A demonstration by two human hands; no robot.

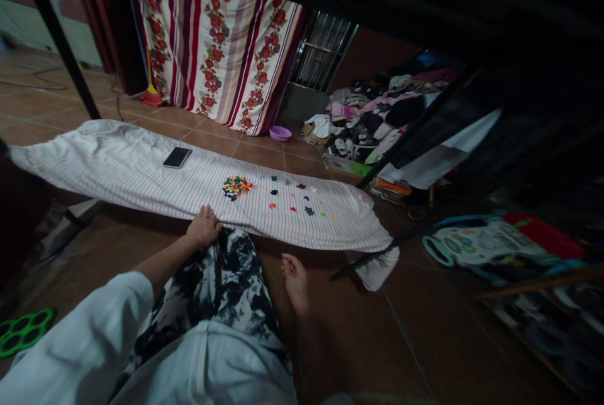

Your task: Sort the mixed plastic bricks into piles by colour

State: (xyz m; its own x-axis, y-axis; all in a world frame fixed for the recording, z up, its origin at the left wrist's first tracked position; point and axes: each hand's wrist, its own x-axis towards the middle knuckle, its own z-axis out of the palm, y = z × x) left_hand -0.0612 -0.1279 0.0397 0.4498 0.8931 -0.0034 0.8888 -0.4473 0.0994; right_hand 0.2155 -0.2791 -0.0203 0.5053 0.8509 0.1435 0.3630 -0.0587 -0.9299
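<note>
Pieces, small and bright in mixed red, yellow, green, orange and black, lie in a loose heap on a long white cloth with thin coloured stripes. To the right of the heap, smaller single-colour clusters sit apart from one another in rough rows, among them green, black, orange, brown, purple and grey. The person's bare left hand lies palm down at the cloth's near edge, beside the black-and-white patterned trousers, its fingers loosely extended and relaxed. The bare right hand is apart from the cloth, above the brown tiled floor, with fingers half curled; the light is dim, so whether it pinches something tiny cannot be told. A flat, rectangular phone with a dark screen lies on the cloth, left of the heap. Beyond the cloth, a shallow purple plastic basin sits on the floor near a hanging curtain with red flowers and stripes.
</note>
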